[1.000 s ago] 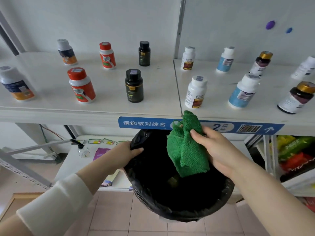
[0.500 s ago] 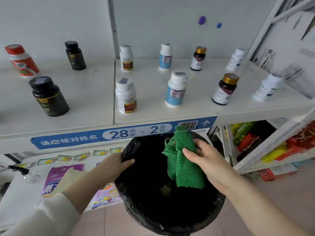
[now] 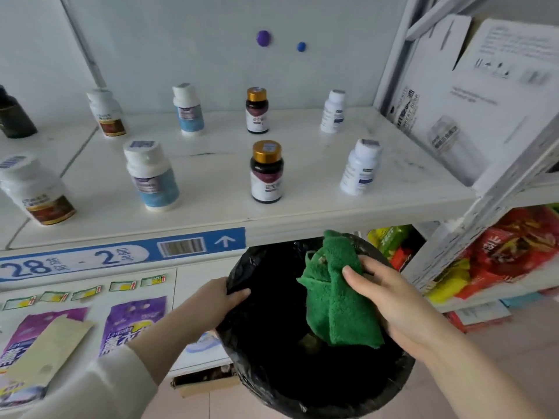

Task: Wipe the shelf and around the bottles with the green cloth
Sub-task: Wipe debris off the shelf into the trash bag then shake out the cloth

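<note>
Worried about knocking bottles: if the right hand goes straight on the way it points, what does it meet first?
Likely the front edge of the white shelf, with the green terry cloth held by the right hand touching first; the gold-capped dark bottle stands behind. Depth is unclear.

We saw a black-lined bin (image 3: 317, 400) low down; purple packets (image 3: 134, 323) lay at lower left; red snack bags (image 3: 511, 252) sat at right, under a white carton (image 3: 490, 95); a purple magnet (image 3: 263, 38) and a blue magnet (image 3: 301, 46) dotted the wall.
</note>
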Tool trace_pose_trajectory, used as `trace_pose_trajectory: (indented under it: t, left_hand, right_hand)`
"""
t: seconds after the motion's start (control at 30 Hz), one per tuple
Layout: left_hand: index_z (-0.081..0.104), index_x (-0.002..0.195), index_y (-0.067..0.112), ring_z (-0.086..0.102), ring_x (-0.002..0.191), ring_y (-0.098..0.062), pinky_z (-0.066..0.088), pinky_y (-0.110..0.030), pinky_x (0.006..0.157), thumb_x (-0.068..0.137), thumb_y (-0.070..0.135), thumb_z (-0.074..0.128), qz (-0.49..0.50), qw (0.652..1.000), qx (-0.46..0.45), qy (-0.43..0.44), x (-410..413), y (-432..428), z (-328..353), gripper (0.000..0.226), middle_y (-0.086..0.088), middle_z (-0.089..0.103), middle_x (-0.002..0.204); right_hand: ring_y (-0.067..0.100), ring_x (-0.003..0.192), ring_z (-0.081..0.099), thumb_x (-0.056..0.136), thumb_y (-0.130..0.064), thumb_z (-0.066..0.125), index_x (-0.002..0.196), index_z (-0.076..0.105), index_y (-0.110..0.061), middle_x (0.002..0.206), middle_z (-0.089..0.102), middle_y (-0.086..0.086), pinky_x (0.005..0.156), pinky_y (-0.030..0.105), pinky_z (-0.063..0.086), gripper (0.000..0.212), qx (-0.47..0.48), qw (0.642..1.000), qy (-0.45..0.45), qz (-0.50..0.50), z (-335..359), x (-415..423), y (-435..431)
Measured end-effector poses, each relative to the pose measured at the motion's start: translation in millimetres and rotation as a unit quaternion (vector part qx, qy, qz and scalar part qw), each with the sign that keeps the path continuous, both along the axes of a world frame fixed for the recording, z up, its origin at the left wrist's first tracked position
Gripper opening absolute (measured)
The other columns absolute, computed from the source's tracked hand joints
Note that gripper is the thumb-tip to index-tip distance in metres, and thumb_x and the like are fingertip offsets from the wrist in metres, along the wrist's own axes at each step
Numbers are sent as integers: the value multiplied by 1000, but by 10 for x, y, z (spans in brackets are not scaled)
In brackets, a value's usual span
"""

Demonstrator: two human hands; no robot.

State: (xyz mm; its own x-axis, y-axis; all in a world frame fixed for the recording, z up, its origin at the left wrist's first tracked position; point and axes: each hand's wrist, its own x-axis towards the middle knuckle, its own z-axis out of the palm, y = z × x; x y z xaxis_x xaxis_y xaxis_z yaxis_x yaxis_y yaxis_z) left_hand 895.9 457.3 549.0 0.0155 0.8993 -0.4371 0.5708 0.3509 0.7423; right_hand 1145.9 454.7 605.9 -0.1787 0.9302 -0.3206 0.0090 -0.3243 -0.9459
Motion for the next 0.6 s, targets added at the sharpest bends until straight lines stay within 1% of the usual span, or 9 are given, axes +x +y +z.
trace_pose_trajectory:
  t: [0.07, 0.13, 0.17, 0.27, 0.33, 0.4, 0.47, 0.53, 0.6]
  left_hand:
    - [61, 102, 11, 62, 101, -24, 48, -34, 92, 90, 33, 54, -8, 1000, -3, 5, 171, 95, 4, 26, -9, 68, 106]
    - [61, 108, 9, 62, 102, -25, 48, -39, 95, 90, 33, 55, -15, 1000, -7, 0, 322, 183, 22, 31, -11, 68, 108]
    - [61, 109, 9, 62, 102, -25, 48, -39, 95, 90, 33, 55, -20, 1000, -5, 2, 391, 234, 26, 32, -11, 68, 109]
    - [60, 111, 10, 61, 102, -22, 45, -29, 89, 91, 33, 53, -47, 999, 8, 7, 596, 408, 30, 32, -7, 66, 109]
    - [60, 112, 11, 60, 100, -21, 41, -25, 83, 91, 32, 52, -63, 998, 20, 7, 738, 506, 52, 31, -6, 64, 106]
    - [59, 113, 10, 59, 102, -23, 42, -25, 82, 92, 32, 51, -68, 997, 24, 0, 875, 589, 82, 32, -8, 64, 110]
    - [59, 114, 11, 59, 105, -25, 45, -28, 87, 91, 32, 52, -67, 997, 23, -10, 1007, 655, 117, 32, -9, 64, 114]
    - [58, 117, 11, 58, 108, -25, 44, -29, 91, 92, 31, 52, -65, 997, 27, -9, 1127, 718, 142, 33, -7, 63, 115]
    - [58, 117, 13, 58, 106, -23, 44, -27, 88, 92, 30, 51, -57, 998, 25, -16, 1238, 761, 165, 31, -5, 62, 111]
  right_hand:
    - [17, 87, 70, 84, -20, 57, 102, 65, -19, 92, 74, 2, 74, 33, 56, 20, 4, 999, 17, -29, 72, 202, 104]
    - [14, 83, 71, 82, -22, 57, 100, 66, -19, 88, 75, -1, 66, 29, 57, 20, 14, 998, 34, -56, 187, 398, 212]
    - [13, 80, 72, 83, -21, 56, 98, 66, -19, 86, 75, -2, 62, 28, 58, 18, 24, 997, 35, -68, 259, 488, 265]
    - [8, 71, 71, 87, -17, 53, 93, 65, -19, 77, 75, -6, 57, 24, 58, 14, 66, 991, 20, -111, 470, 729, 442]
    - [6, 71, 71, 88, -17, 52, 93, 64, -20, 84, 73, -4, 62, 28, 58, 13, 91, 986, 2, -141, 585, 895, 573]
    - [10, 83, 70, 88, -19, 53, 99, 63, -18, 100, 69, 0, 76, 36, 55, 15, 111, 981, -16, -159, 684, 1065, 725]
    - [16, 98, 65, 89, -20, 52, 110, 60, -15, 110, 65, 2, 86, 39, 50, 23, 126, 977, -39, -170, 774, 1207, 867]
    - [15, 100, 62, 91, -20, 52, 117, 56, -12, 110, 64, 2, 86, 37, 50, 28, 152, 970, -69, -176, 845, 1322, 1009]
    - [12, 93, 63, 92, -20, 51, 118, 56, -10, 107, 64, 2, 79, 31, 52, 28, 189, 959, -104, -186, 883, 1413, 1179]
